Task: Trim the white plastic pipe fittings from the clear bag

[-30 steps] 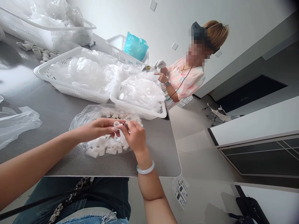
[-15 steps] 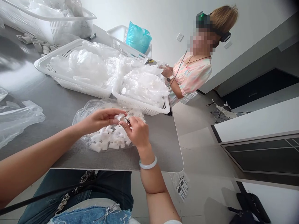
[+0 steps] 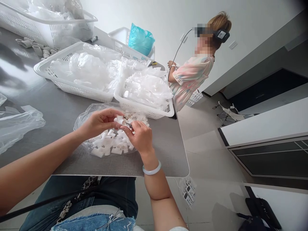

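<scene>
Far left, loose clear film (image 3: 19,123) lies on the grey steel tabletop (image 3: 160,144); further back, a few white pipe fittings (image 3: 36,48) sit loose beside a white plastic basket (image 3: 48,40). L hand (image 3: 99,122) comes in from the left, thumb and fingers closed in a firm pinch on one short white PVC fitting (image 3: 119,120), held just above a heap of similar fittings (image 3: 110,144) in a clear poly bag (image 3: 81,126). Fitting looks light, stiff and smooth, so prob. a bit slippery but not fragile; best hold is round its outer wall, open end left free. R hand (image 3: 141,136), jade bangle (image 3: 151,170) on wrist, has fingers curled tight on a small dark-tipped tool (image 3: 128,124), snips or tweezers, can't tell which, tip right by the fitting's end; contact not clear. Behind, two more white baskets (image 3: 79,95) (image 3: 144,111) hold bagged white items, and a far basket (image 3: 120,41) holds a cyan bag (image 3: 141,40). Far right, a co-worker (image 3: 190,77) in a pastel dress stands at the table, hands (image 3: 172,64) too small to tell what they hold.
</scene>
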A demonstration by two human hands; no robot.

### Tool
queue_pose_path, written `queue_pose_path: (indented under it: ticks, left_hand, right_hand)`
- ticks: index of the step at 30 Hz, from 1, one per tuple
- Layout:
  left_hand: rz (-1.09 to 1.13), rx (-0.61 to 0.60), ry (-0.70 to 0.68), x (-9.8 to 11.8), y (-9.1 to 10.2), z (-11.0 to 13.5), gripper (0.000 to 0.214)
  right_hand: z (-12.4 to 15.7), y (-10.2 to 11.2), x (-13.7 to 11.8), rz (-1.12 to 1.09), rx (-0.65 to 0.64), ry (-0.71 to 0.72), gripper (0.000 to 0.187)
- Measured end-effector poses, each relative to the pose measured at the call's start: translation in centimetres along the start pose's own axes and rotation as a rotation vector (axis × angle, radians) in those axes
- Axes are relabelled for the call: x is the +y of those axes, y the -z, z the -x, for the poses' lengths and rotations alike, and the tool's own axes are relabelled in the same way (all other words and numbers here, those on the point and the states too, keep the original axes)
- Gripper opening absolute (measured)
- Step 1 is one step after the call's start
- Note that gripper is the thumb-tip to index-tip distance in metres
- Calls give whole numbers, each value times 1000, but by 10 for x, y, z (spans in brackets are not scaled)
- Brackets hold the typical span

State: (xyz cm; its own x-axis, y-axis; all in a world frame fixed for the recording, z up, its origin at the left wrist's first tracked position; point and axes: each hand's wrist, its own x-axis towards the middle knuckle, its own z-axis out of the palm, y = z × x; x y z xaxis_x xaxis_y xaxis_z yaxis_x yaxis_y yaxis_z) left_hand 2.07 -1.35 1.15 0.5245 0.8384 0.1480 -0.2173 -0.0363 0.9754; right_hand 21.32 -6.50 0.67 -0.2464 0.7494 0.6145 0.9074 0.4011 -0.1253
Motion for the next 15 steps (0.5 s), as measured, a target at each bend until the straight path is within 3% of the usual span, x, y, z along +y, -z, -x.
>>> queue_pose_path:
  ticks: [6, 12, 15]
  left_hand:
    - [-181, 27, -134, -1, -2, 0, 27]
    - [-86, -10, -117, 3, -6, 1, 27]
    - [-7, -46, -82, 7, -5, 2, 24]
  right_hand:
    - [0, 0, -3, 9, -27, 36, 62]
    - [-1, -1, -5, 6, 85, -9, 65]
    - [-1, -2, -3, 21, 80, -22, 66]
